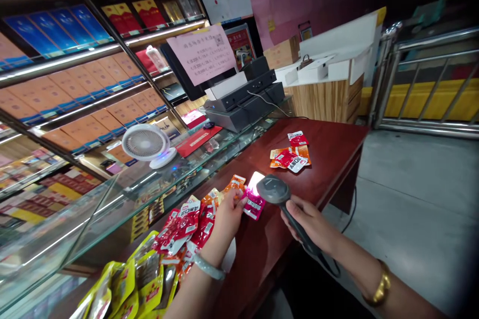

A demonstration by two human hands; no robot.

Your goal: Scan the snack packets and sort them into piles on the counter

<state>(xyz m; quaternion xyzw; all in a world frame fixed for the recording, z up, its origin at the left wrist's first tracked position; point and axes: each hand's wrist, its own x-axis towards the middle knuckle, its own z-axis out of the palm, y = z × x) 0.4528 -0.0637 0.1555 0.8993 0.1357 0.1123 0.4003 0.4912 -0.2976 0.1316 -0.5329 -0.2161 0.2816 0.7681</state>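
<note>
My right hand (309, 222) is wrapped round the handle of a dark grey barcode scanner (274, 189), whose head points left. Bright light from it falls on a small magenta snack packet (254, 205). Pinching that packet's left edge is my left hand (230, 209), low over the table. Under and beside my left wrist lies a pile of red snack packets (181, 224) and orange ones (235, 183). Nearer to me are several yellow-edged packets with clear windows (149, 279). A smaller group of red and orange packets (291, 158) lies farther off, beyond the scanner.
The dark red wooden table (337, 144) meets a glass display counter (123, 189) along its left side. On the glass stand a white fan (146, 142) and a grey cash drawer (243, 104) beside a monitor with a pink sheet (202, 55). A metal railing (430, 84) stands right.
</note>
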